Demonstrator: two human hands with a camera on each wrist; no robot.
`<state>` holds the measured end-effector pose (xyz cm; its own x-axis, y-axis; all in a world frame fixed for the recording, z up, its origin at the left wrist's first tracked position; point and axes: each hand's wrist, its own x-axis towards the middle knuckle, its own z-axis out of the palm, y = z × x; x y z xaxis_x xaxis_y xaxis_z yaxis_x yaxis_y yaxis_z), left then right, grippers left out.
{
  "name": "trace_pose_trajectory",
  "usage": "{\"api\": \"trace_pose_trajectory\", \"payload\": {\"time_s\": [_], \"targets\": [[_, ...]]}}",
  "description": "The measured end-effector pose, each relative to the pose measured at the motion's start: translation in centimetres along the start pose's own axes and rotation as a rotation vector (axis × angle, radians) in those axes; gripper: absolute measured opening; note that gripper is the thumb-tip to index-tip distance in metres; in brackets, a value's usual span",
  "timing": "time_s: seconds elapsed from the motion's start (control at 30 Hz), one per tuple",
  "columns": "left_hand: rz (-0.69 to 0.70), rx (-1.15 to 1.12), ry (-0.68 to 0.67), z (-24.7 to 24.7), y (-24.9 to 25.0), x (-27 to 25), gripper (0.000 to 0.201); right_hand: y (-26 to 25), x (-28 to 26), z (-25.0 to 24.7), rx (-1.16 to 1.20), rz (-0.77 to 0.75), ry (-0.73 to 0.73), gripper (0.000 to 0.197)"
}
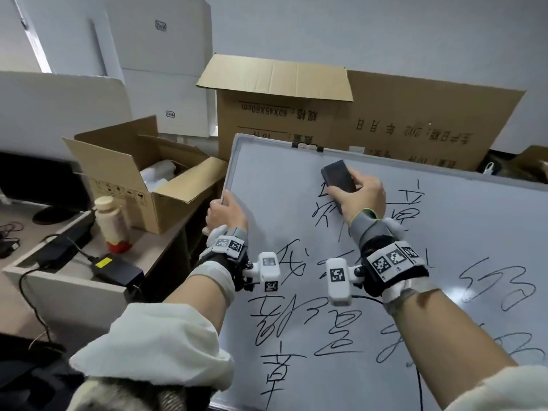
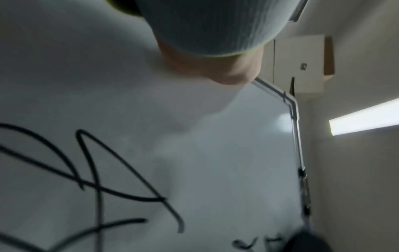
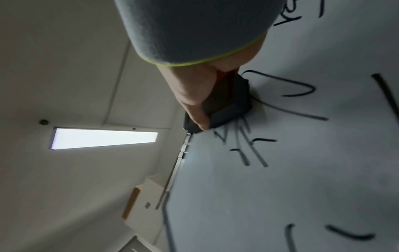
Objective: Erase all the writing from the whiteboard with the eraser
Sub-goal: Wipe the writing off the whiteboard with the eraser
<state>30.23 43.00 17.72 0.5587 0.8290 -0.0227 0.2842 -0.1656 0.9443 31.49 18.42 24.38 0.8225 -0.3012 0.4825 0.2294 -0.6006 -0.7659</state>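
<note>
Office desk corner, board propped against cartons: wiping barely begun, nearly all writing intact.
Right hand grips eraser flat on board's upper middle, over topmost strokes; left hand clamps board's left edge. Next, I'd say: firm overlapping passes down and right, left bracing. Open box left of left hand holds white, unclear items.

whiteboard: white, black writing | eraser: black | boxes: brown | bottle: cream, red base
</note>
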Motion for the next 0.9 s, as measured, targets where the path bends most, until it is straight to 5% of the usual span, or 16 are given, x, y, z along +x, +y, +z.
{"api": "trace_pose_trajectory", "payload": {"time_s": [0.23,0.5,0.73,0.8,0.9], "targets": [[0.031,0.146,0.067,1.0,-0.2,0.1,0.058,0.0,-4.5,4.4,-0.138,-0.322,-0.348,0.062],[0.024,0.15,0.151,2.5,0.3,-0.9,0.058,2.2,2.6,-2.7,-0.035,-0.061,0.058,0.058],[0.035,0.17,0.287,2.9,-0.3,-0.7,0.057,3.1,-3.4,-0.2,-0.072,-0.241,-0.284,0.053],[0.031,0.165,0.302,2.8,-0.3,-0.7,0.058,3.2,-2.7,-0.7,-0.086,-0.242,-0.247,0.053],[0.041,0.165,0.289,3.0,-0.1,-1.4,0.057,4.3,1.0,-3.7,-0.048,-0.095,0.013,0.052]]}}
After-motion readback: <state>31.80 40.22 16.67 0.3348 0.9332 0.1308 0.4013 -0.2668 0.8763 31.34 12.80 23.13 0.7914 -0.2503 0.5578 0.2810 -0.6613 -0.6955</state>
